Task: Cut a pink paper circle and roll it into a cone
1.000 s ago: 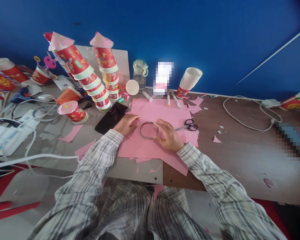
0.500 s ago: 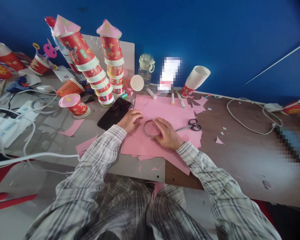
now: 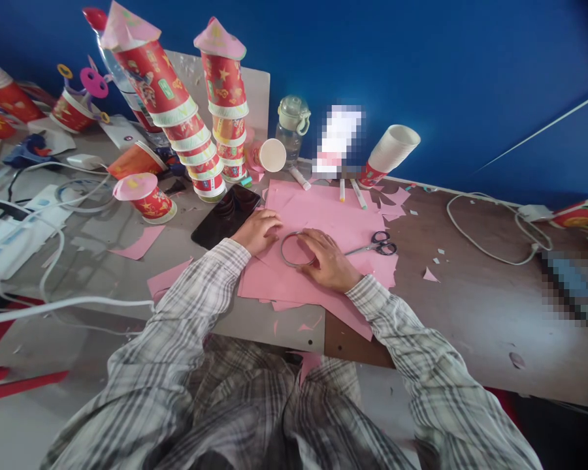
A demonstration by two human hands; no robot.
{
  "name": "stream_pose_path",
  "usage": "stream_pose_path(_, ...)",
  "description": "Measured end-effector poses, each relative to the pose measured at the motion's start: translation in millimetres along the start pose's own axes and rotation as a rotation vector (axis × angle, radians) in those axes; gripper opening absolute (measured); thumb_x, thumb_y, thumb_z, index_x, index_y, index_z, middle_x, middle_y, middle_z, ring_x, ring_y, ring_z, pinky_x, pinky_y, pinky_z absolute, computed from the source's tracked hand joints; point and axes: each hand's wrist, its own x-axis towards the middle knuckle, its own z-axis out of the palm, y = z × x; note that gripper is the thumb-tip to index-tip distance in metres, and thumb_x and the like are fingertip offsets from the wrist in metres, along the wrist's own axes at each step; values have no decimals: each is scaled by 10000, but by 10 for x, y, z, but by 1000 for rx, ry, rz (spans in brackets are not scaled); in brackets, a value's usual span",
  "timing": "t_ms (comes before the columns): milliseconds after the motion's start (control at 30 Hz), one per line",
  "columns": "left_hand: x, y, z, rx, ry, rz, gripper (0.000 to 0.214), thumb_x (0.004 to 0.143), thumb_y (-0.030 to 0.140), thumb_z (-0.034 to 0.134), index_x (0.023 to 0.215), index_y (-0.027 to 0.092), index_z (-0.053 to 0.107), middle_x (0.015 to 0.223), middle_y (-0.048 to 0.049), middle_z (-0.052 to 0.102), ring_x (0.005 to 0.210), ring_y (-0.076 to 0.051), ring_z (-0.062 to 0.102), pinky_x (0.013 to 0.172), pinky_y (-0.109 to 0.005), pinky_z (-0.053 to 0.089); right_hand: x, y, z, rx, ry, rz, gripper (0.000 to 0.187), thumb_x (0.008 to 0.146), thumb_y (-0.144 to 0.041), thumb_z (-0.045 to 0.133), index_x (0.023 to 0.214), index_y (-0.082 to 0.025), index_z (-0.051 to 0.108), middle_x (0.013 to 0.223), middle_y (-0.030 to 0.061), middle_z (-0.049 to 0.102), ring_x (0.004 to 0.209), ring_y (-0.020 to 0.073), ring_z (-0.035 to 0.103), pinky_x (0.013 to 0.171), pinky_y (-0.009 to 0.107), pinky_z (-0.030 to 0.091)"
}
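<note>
On the stacked pink paper (image 3: 318, 202) lies a thin grey ring (image 3: 283, 250), with pink showing through its middle. My right hand (image 3: 329, 262) grips the ring's right side, thumb at the near edge and fingers at the far edge, pressing it to the sheet. My left hand (image 3: 258, 232) rests on the paper's left part with its fingers stretched out, a little apart from the ring and holding nothing. Scissors (image 3: 372, 245) with dark handles lie just right of my right hand, their blades partly behind it. A black phone (image 3: 220, 220) is beside my left hand.
Two towers of red paper cups (image 3: 181, 134) with pink cone tops stand at the back left. A water bottle (image 3: 292, 130), markers (image 3: 357, 194) and stacked cups (image 3: 389, 153) line the back. White cables (image 3: 78, 301) run along the left; paper scraps lie around.
The view has shifted slightly. Both hands and the ring keep nearly the same places on the pink paper.
</note>
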Motion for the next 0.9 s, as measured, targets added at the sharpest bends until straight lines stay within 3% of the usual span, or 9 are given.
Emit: stream_pose_path(900,-1,42,-8,10,-8,-24,250,676,196,578,925,168,576,1071,-78,549,1026,-207,465,971,-386,311,-67,-16,-12,-18,-29,-29,654,1002,-567,988,1568,-260,873,1839,228,772,1734,525,690,1448,855,550)
